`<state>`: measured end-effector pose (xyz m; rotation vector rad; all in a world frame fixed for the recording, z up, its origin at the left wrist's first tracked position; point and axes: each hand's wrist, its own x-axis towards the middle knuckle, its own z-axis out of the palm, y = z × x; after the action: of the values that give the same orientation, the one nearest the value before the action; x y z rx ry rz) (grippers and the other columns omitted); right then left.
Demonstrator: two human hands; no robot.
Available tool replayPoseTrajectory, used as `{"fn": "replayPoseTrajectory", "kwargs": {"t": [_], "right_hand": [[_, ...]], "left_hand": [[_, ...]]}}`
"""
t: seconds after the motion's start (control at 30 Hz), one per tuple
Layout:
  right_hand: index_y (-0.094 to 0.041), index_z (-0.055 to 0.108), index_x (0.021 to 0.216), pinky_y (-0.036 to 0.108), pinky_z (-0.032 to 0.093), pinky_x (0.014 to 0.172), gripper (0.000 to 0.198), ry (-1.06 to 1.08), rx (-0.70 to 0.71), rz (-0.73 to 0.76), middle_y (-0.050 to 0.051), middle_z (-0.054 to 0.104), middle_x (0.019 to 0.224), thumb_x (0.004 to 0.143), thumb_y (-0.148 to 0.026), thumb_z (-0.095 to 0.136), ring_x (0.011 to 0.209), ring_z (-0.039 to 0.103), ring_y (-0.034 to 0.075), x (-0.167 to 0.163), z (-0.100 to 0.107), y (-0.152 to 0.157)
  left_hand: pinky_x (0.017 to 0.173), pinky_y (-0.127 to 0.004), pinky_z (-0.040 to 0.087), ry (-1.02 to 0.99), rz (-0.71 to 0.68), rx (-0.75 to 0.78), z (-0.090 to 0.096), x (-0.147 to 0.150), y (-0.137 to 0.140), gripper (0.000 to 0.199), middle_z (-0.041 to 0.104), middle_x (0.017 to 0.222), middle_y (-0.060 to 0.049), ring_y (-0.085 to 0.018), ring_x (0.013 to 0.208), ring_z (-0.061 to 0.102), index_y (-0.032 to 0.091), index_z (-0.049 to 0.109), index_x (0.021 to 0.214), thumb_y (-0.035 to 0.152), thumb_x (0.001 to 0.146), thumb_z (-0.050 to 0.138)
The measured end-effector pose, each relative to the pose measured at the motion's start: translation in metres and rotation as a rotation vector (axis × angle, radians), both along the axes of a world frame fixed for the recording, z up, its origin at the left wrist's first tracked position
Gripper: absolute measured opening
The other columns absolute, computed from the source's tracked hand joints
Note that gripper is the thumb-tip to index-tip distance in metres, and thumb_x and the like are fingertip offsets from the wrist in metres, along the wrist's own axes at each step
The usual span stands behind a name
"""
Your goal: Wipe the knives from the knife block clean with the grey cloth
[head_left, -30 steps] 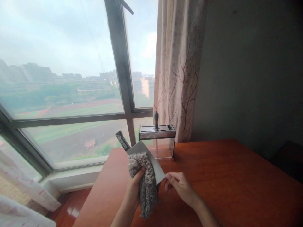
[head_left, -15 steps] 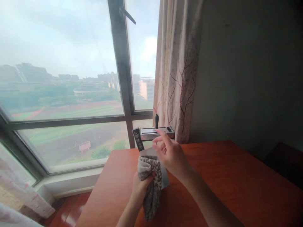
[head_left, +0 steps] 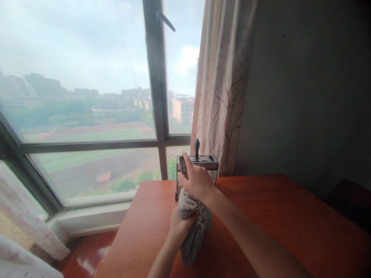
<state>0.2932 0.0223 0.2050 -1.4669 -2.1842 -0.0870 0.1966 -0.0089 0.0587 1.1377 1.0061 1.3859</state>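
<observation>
In the head view my left hand (head_left: 178, 224) is closed around a grey and white knitted cloth (head_left: 193, 247), which is folded over the blade of a cleaver. Only a small part of the blade (head_left: 209, 220) shows to the right of the cloth. The cleaver's dark patterned handle (head_left: 183, 165) points up and away from me. My right hand (head_left: 198, 181) is closed on this handle, with the index finger lying along it. The palm and the other fingers are partly hidden.
Just behind my hands stands a metal-framed knife holder (head_left: 214, 164) with a black handle (head_left: 197, 148) sticking up from its top. The reddish-brown wooden table (head_left: 261, 216) spreads to both sides. Beyond it are a window (head_left: 87, 116) and a curtain (head_left: 223, 85).
My right hand has moved left onto the cleaver's handle and closed on it. My left hand keeps its hold on the cloth. The view has shifted slightly.
</observation>
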Motion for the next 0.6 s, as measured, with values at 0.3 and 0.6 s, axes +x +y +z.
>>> {"fn": "replayPoseTrajectory", "kwargs": {"t": [0.3, 0.6], "right_hand": [[-0.02, 0.021, 0.144, 0.032, 0.045, 0.07, 0.071, 0.159, 0.05, 0.016, 0.008, 0.071, 0.089, 0.085, -0.042, 0.052, 0.081, 0.067, 0.025, 0.018, 0.002, 0.026], [-0.023, 0.037, 0.135, 0.03, 0.046, 0.065, 0.063, 0.373, 0.201, 0.101, 0.001, 0.067, 0.074, 0.079, -0.037, 0.061, 0.067, 0.063, 0.02, 0.031, 0.042, 0.059]], "left_hand": [[0.074, -0.034, 0.05, 0.068, 0.055, -0.014, 0.005, -0.002, -0.001, 0.028, 0.072, 0.078, -0.007, -0.028, 0.079, 0.064, 0.014, 0.072, 0.076, 0.022, 0.051, 0.082], [0.074, -0.036, 0.052, -0.137, 0.02, -0.181, 0.007, -0.005, -0.002, 0.04, 0.074, 0.085, -0.01, -0.032, 0.084, 0.067, 0.013, 0.071, 0.083, 0.021, 0.046, 0.085]]}}
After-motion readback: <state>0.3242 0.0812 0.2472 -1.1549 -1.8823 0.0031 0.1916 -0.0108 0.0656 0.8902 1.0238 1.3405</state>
